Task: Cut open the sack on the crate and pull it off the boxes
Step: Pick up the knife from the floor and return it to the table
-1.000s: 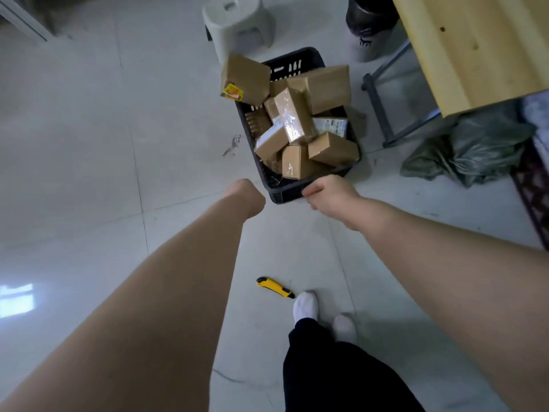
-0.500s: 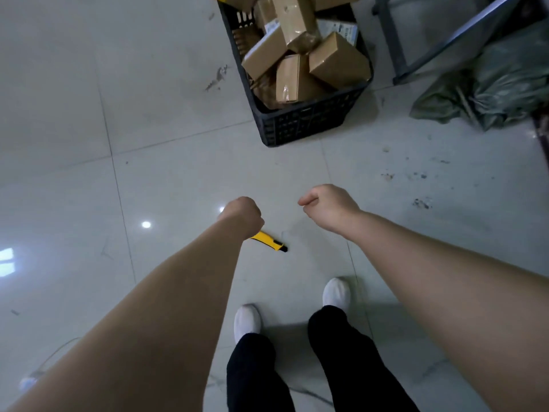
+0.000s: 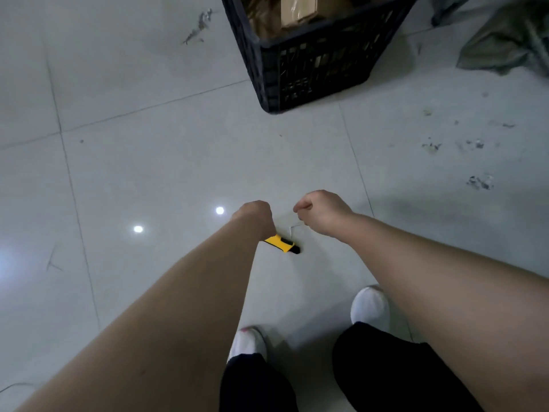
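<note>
Sack (image 3: pixel 505 37) heaped near crate (image 3: pixel 320 63); both arms stretched down; left hand (image 3: pixel 252 215) over knife (image 3: pixel 282 243), fingers hidden; right hand (image 3: pixel 323 212) fingers curled.

Crate (image 3: pixel 312 63): far part cut off by top edge. Boxes (image 3: pixel 300 10) inside show as slivers only, count unknown.

Sack (image 3: pixel 505 46): runs off top and right edges.

Knife (image 3: pixel 282 243): rear end hidden under left hand (image 3: pixel 254 215). The hand's fingers are out of sight; grip or mere overlap, cannot tell.

Right hand (image 3: pixel 322 211): fingers curled under. Thin pale strand (image 3: pixel 292 228) just below it, too small to identify or to say whether it is pinched.
</note>
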